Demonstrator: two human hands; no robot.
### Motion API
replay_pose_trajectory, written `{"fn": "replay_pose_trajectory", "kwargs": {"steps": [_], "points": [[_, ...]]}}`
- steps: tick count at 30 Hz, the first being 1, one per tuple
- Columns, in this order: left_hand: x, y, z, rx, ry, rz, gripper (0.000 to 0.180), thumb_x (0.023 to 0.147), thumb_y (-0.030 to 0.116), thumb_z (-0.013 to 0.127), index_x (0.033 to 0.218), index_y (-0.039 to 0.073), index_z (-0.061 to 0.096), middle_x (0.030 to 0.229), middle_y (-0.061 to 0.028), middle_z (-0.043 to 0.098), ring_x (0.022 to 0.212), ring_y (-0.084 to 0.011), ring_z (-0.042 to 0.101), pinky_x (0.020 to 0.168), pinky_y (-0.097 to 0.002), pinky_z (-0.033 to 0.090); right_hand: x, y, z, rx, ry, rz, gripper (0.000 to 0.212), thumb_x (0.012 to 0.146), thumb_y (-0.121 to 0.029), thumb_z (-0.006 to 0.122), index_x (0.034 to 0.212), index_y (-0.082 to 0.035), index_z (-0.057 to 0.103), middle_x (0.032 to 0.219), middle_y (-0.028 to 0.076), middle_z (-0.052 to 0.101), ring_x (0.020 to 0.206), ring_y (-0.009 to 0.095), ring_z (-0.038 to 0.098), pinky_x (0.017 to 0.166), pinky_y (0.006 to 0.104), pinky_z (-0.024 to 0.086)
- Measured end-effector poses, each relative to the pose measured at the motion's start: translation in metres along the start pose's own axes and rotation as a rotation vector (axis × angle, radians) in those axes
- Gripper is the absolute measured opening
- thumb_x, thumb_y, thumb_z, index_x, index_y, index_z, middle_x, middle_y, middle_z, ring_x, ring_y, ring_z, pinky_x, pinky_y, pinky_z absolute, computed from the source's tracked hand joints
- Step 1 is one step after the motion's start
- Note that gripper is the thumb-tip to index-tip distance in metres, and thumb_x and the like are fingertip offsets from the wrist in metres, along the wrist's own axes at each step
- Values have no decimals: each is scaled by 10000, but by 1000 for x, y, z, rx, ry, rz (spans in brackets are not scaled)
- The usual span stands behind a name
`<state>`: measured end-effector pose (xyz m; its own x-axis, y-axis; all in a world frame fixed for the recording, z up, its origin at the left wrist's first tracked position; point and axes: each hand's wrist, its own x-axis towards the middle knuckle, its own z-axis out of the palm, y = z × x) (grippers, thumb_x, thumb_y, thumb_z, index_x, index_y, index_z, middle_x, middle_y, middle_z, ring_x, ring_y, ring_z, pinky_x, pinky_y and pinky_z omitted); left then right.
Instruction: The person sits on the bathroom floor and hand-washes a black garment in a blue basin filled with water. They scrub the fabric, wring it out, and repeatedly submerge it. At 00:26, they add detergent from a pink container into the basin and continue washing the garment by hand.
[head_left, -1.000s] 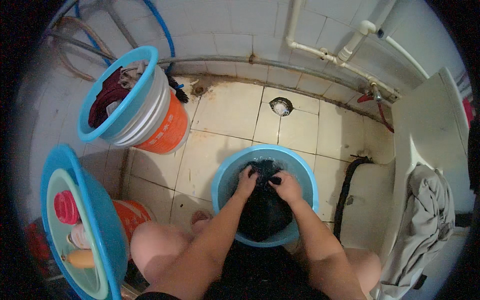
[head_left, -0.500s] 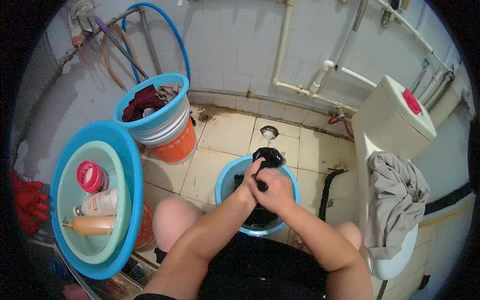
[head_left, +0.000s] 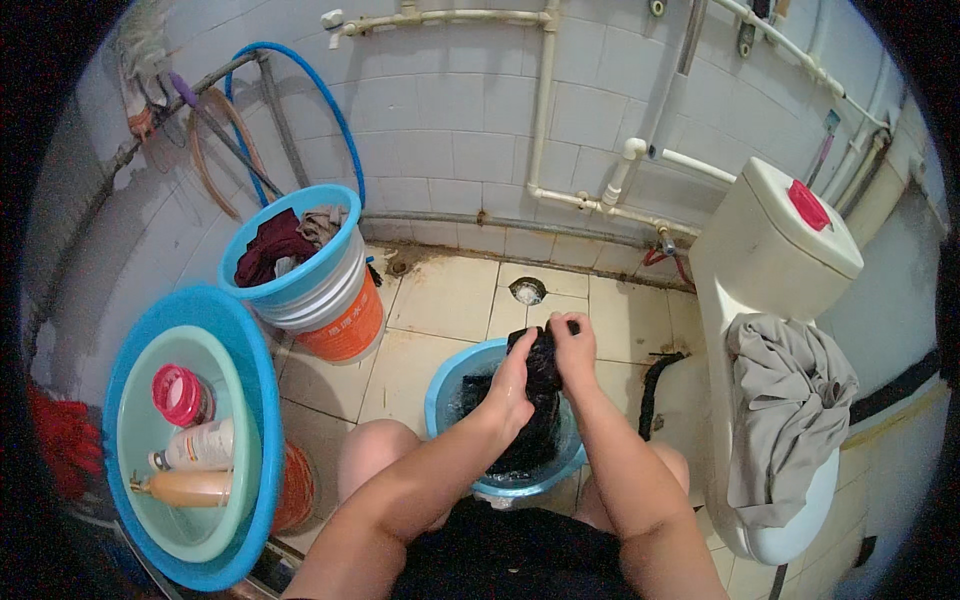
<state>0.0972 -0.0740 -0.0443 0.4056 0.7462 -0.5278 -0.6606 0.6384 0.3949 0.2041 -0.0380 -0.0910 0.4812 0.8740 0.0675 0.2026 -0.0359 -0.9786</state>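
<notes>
A wet, dark black cloth [head_left: 541,362] is stretched between my two hands above a light blue basin [head_left: 437,405]. My left hand [head_left: 512,388] grips its left side, thumb up along the edge. My right hand [head_left: 574,352] is closed on its upper right side, fingers curled over the top. The lower part of the cloth hangs down into the basin, where more black fabric lies. The basin stands on the floor between my knees. What kind of garment it is I cannot make out.
At left, a green basin [head_left: 135,420] inside a larger blue basin [head_left: 262,400] holds a red-lidded jar and two bottles. Behind it, a bucket [head_left: 345,320] bears a blue basin of clothes. At right stands a toilet [head_left: 760,230] with grey cloth [head_left: 785,420] over it. A floor drain [head_left: 527,291] lies ahead.
My hands, earlier clasped together around the bunched cloth, have moved apart and now hold it spread between them. The view has tilted up slightly.
</notes>
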Motion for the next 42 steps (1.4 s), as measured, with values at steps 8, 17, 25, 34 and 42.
{"fn": "replay_pose_trajectory", "kwargs": {"steps": [8,17,25,34,42], "points": [[9,40,-32,-47,-332,4,309,889,417,469,869,132,586,843,-56,601,803,-174,580,773,-314,474,-83,-86,8,-65,-267,-772,167,686,-59,664,813,-46,556,837,86,585,824,253,562,753,324,449],[26,-10,-17,-64,-239,150,334,970,311,319,1143,79,484,1124,-89,539,1044,-218,515,902,-368,424,-50,-80,7,-297,72,-529,213,785,-165,622,672,-40,491,677,133,512,667,329,514,603,393,421],[20,-12,-6,-164,-112,189,279,945,281,336,904,93,539,880,-40,596,831,-187,574,768,-344,465,-49,-70,1,-278,-32,-579,226,820,-205,560,676,-34,522,705,146,525,682,349,501,621,434,409],[27,28,-11,-82,-66,122,287,872,338,437,908,114,612,863,-77,648,777,-236,629,742,-394,514,-39,-70,-18,742,-385,420,366,786,-174,656,1113,-96,510,987,70,554,894,163,526,769,285,442],[33,1,-21,-22,-155,-63,215,874,264,495,945,95,609,933,-56,649,842,-193,622,765,-369,499,-11,-51,-21,249,22,-105,148,725,14,589,845,-64,549,795,78,565,745,199,556,694,317,462]]}}
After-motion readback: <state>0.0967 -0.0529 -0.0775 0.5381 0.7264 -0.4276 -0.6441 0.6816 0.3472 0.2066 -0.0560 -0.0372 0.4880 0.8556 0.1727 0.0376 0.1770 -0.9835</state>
